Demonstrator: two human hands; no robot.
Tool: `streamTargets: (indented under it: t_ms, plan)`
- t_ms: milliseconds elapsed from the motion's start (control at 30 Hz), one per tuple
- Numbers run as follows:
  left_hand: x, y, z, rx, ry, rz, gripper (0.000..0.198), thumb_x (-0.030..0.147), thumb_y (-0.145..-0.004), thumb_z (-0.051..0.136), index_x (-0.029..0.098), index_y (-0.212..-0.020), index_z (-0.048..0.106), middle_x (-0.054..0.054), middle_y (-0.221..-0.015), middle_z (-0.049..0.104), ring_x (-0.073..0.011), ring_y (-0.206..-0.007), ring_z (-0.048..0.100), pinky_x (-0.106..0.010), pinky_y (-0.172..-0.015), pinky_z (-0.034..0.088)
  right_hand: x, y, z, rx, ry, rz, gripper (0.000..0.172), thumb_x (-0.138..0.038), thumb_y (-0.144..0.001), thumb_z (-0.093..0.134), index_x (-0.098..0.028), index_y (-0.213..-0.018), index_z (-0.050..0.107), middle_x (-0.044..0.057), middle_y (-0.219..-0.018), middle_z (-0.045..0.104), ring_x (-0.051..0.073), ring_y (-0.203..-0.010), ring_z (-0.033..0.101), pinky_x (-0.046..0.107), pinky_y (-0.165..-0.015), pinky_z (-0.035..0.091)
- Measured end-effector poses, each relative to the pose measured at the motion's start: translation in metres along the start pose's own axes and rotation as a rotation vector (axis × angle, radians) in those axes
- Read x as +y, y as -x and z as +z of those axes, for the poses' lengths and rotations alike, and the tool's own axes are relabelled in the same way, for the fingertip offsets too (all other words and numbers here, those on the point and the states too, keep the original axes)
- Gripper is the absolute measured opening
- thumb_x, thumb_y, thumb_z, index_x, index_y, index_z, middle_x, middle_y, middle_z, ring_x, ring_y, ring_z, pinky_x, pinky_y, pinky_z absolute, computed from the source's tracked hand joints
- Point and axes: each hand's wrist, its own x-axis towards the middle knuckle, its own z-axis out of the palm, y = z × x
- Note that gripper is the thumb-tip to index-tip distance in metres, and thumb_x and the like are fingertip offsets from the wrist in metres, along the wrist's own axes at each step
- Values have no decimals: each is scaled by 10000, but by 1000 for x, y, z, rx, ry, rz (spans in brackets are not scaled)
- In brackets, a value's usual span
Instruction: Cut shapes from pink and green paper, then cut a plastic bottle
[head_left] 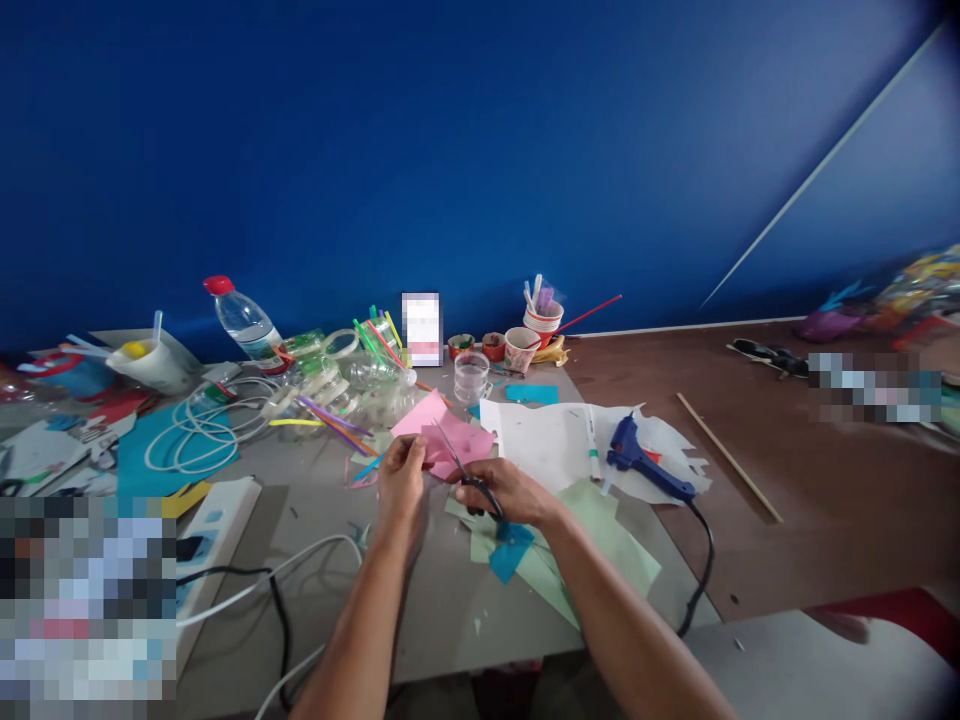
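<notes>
A sheet of pink paper (450, 432) is pinched at its near left edge by my left hand (403, 468). My right hand (511, 488) grips a pair of scissors (489, 494) by the dark handles. The blades point up and to the left, over the pink paper. Whether the blades are apart or together is too fine to tell. Beneath my right hand lie pale green paper sheets (622, 545) and a small blue paper piece (511, 552).
A blue glue gun (645, 458) rests on white paper (544, 440) at the right, its cord trailing forward. Left are a power strip (217, 545), white cable (187, 440) and a tilted water bottle (244, 320). Paper cups (522, 350) stand by the wall. A wooden stick (729, 457) lies right.
</notes>
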Motion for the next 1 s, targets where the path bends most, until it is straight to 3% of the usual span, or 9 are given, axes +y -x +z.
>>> streamTargets:
  t_ms: [167, 500, 733, 867, 1000]
  plan:
    - [0, -2, 0, -25, 102, -135, 419, 505, -510, 799, 165, -621, 580, 47, -543, 532, -79, -495, 484, -203, -489, 408, 2, 0, -4, -49, -6, -4, 581, -581, -710, 699, -98, -1033, 685, -2, -626, 575, 114, -587, 538, 228, -544, 418]
    - [-2, -9, -10, -33, 6, -86, 369, 481, -556, 776, 164, -624, 601, 47, -529, 531, -74, -470, 463, -197, -463, 377, 15, 1, -21, -67, 167, -18, 465, -522, -779, 658, -136, -1034, 699, 17, -679, 612, 125, -622, 571, 212, -530, 435]
    - [-3, -4, -4, -87, -5, -76, 357, 479, -576, 767, 172, -603, 586, 49, -504, 511, -79, -463, 440, -202, -462, 363, 12, -2, -13, -60, 163, -4, 442, -547, -736, 686, -132, -889, 695, -3, -641, 583, 106, -586, 510, 209, -518, 386]
    - [-6, -3, -3, -144, -7, -76, 345, 485, -608, 747, 175, -617, 595, 44, -529, 517, -85, -482, 449, -209, -478, 363, 8, -2, -12, -30, 120, -45, 421, -551, -734, 680, -143, -680, 593, -5, -602, 551, 107, -572, 490, 221, -509, 375]
    - [-5, 0, -1, -171, -13, -74, 342, 478, -602, 752, 174, -611, 594, 43, -527, 513, -86, -486, 441, -214, -487, 359, 7, -2, -12, -30, 113, -70, 432, -540, -745, 677, -150, -646, 521, -23, -590, 514, 87, -553, 445, 215, -502, 346]
